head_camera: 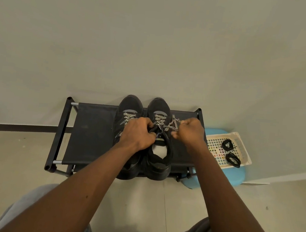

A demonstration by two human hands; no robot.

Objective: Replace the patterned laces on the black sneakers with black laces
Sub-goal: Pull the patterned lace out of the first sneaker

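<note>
Forearms (85, 193), hands (139, 133) partly hide sneakers (158, 107) and patterned laces (170, 126).

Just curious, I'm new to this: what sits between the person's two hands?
In the head view, the loosened patterned lace and the tongue of one black sneaker lie between the left hand and the right hand, which pinches that lace.

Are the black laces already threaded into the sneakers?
No, both black laces lie coiled in the basket, and the sneakers carry patterned laces.

sneakers (158, 105): side by side | patterned laces (160, 119): top loosened | black laces (228, 141): coiled
</note>
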